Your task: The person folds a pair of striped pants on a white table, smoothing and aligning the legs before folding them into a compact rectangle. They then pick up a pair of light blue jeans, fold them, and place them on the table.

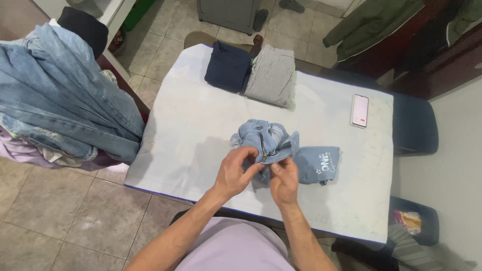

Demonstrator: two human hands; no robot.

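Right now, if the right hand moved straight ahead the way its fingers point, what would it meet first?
The right hand already touches the small denim garment; beyond it, probably bare table, then the folded striped cloth.

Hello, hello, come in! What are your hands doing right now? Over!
Left hand and right hand both pinching small denim shorts at the zipper. Shorts on the white table. Folded clothes and phone farther back, nothing in the way.

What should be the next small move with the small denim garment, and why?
Probably pull the zipper closed. Both hands, left hand and right hand, pinch the fly of the small denim garment, which lies bunched and open on the white table; closing it should let the cloth lie flat.
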